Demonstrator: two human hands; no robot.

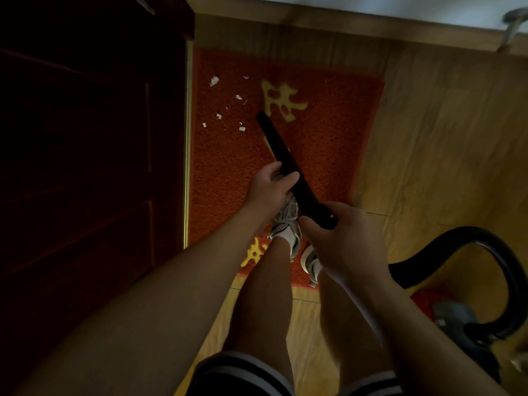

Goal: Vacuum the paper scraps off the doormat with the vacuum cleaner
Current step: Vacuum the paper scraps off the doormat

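Wand [285, 158] rear end vanishes inside the right grip [345, 238]. Its joint to the hose [491, 252] is hidden behind that wrist. Wand tip, ahead of the left grip [271, 187]: too dark to tell if it touches the doormat [328, 144]. Vacuum body [454, 318], behind-right of the right grip: dim, blurred, partly behind the forearm. Shoes [285, 224] partly covered by both grips. Smallest paper scraps [213, 80]: specks, uncountable. Grey thing [514, 24] far ahead-right: blurred, cropped, unidentifiable.

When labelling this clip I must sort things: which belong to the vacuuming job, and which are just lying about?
Job: long black vacuum tube, held by left hand and right hand; white paper scraps; red-orange bristly doormat; black curved hose; grey vacuum cleaner body.
Lying about: dark wooden door; yellow wooden floor; grey sneakers.
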